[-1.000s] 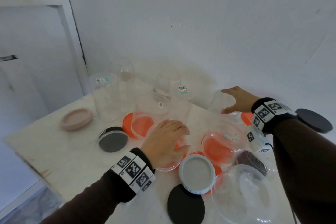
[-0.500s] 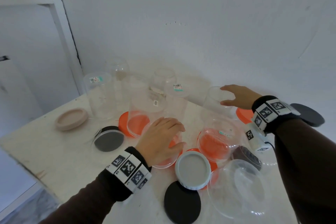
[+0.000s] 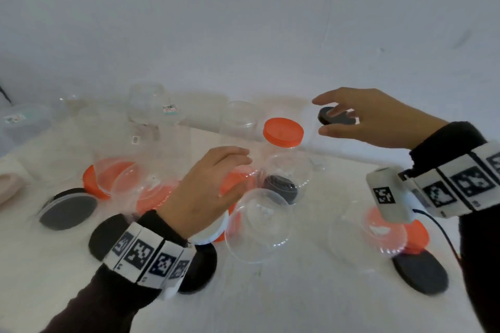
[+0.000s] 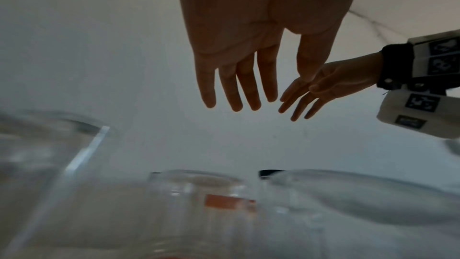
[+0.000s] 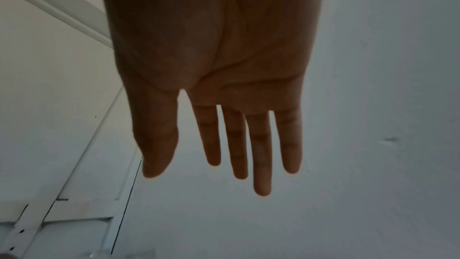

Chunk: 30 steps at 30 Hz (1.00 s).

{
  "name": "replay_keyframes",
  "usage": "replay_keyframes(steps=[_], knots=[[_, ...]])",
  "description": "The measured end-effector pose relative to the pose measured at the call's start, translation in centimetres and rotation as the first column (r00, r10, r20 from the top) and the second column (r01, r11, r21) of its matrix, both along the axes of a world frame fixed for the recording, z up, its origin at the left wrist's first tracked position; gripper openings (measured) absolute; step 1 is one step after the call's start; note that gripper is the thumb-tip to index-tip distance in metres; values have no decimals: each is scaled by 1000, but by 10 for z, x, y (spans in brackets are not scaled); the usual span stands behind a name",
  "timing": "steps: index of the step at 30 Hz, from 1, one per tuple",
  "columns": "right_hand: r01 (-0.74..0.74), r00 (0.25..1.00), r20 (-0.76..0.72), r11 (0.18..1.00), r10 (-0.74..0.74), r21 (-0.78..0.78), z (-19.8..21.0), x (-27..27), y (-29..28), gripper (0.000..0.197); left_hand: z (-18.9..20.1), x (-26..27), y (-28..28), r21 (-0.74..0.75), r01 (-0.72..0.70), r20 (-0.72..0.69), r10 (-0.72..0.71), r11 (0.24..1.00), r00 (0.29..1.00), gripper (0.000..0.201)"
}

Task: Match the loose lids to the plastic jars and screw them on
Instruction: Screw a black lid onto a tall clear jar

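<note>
While clear plastic jars (image 3: 258,224) and loose lids crowd the white surface (image 3: 297,292), a person's right hand (image 3: 373,119) hovers with fingers spread above a small black lid (image 3: 335,116) near the wall, and the left hand (image 3: 200,192) hangs open, holding nothing, over the orange lids (image 3: 282,129). Lid selection appears under way; closing on that black lid likely comes next. Half a second earlier, the right hand touched a jar.
</note>
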State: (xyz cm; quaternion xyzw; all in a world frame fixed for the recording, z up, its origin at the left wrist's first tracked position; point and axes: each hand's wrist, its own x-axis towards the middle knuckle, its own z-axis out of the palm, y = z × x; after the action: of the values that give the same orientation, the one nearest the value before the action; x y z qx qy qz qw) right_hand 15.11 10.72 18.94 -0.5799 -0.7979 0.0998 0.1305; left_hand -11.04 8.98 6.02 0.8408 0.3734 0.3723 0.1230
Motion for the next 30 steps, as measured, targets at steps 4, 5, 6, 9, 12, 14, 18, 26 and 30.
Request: replay_keyframes(steps=[4, 5, 6, 9, 12, 14, 18, 26, 30], knots=[[44, 999, -26, 999, -43, 24, -2, 44, -42, 63, 3, 64, -20, -33, 151, 60, -149, 988, 987, 44], [66, 997, -35, 998, -66, 15, -5, 56, -53, 62, 1, 78, -24, -49, 181, 58, -178, 982, 982, 44], [85, 995, -43, 996, -84, 4, -11, 67, -62, 59, -2, 91, -29, -64, 207, 50, -204, 976, 978, 44], [135, 990, -45, 990, -137, -44, -33, 97, -87, 46, -11, 129, -38, -109, 277, 3, -278, 955, 961, 50], [177, 980, -66, 977, -185, -116, -62, 123, -107, 41, -21, 164, -40, -165, 294, -71, -308, 942, 949, 61], [194, 979, -28, 970, -200, -146, -79, 136, -117, 47, -26, 185, -38, -161, 274, -136, -296, 948, 946, 68], [264, 964, 19, 951, -264, -163, -112, 153, -131, 52, -35, 219, -32, -157, 220, -329, -261, 963, 907, 89], [223, 974, 112, 923, -197, -315, -161, 166, -142, 37, -49, 235, -20, -163, 66, -500, -140, 984, 855, 86], [170, 968, 234, 917, -87, -360, -167, 162, -145, 41, -46, 223, -16, -168, 1, -497, -85, 986, 864, 85]])
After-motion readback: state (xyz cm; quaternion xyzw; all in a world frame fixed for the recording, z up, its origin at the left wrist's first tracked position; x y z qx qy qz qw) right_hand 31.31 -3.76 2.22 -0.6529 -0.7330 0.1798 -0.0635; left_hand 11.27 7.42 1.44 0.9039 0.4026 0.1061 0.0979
